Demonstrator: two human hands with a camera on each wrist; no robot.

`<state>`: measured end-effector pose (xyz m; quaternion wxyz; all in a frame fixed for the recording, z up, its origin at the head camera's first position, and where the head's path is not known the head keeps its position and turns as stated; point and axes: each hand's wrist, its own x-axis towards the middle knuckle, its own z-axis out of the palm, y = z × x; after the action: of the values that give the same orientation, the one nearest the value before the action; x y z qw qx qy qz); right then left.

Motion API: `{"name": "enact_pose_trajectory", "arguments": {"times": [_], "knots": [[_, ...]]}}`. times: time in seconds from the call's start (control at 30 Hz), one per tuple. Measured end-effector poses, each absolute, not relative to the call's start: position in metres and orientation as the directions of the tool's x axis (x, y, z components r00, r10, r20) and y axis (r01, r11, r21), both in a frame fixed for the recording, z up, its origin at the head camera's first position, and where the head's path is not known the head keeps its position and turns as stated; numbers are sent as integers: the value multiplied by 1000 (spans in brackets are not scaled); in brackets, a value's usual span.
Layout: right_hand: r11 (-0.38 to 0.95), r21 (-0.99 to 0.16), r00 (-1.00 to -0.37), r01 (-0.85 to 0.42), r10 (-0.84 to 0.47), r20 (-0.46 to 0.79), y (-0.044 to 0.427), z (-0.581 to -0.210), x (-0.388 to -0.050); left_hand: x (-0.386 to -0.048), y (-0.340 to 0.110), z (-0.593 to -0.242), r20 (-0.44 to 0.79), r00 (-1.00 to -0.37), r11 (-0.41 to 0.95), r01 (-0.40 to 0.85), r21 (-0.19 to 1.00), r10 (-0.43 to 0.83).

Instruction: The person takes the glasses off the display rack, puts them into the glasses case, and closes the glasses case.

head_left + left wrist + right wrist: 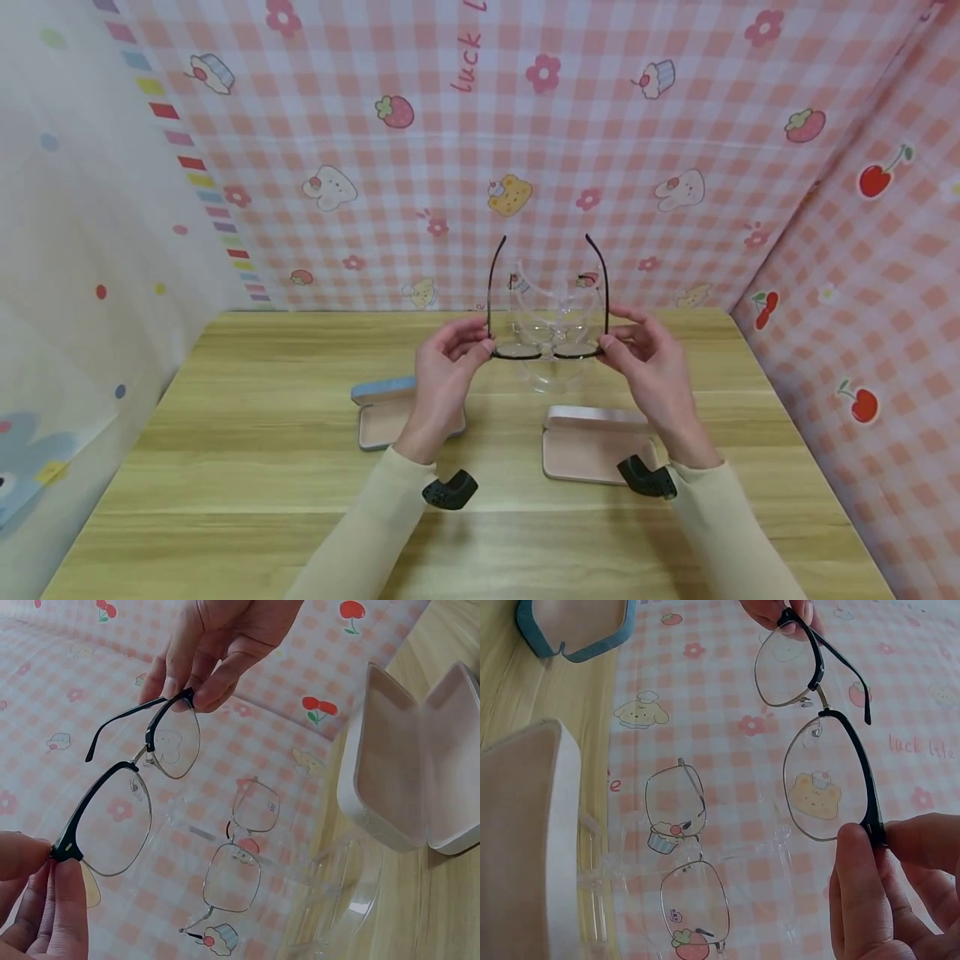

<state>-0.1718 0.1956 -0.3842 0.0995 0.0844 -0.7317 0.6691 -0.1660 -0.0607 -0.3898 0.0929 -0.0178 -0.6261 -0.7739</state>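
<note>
Both hands hold up black half-rim glasses [517, 357] with the temples unfolded and pointing away. The left hand [447, 375] pinches the left hinge corner, and the right hand [654, 375] pinches the right one. In the left wrist view the glasses [73, 825] hang between the left fingers [69, 900] and the right hand [225, 645]. Behind them, a clear plastic stand [551, 385] bears thin metal-rimmed glasses, seen in the right wrist view as a second pair [662, 900], below the black-topped frame [871, 787].
On the wooden table [225, 500], an open blue case [382, 423] lies partly behind the left hand and wrist. An open whitish case [588, 454] with a pale pink lining lies by the right wrist. Patterned cloth [450, 150] stands behind the table and along its sides.
</note>
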Motion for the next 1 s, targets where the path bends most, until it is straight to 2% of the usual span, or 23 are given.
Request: {"name": "enact_pose_trajectory", "arguments": {"times": [0.37, 0.67, 1.0], "knots": [[126, -949, -957, -288, -4, 290, 189, -386, -161, -159, -66, -393, 146, -981, -157, 165, 974, -124], [107, -935, -940, -338, 19, 342, 184, -390, -154, -154, -70, -392, 143, -983, -183, 162, 970, -112], [167, -912, -924, -374, 15, 381, 180, -391, -151, -149, -74, -394, 164, -978, -141, 182, 973, -130]]}}
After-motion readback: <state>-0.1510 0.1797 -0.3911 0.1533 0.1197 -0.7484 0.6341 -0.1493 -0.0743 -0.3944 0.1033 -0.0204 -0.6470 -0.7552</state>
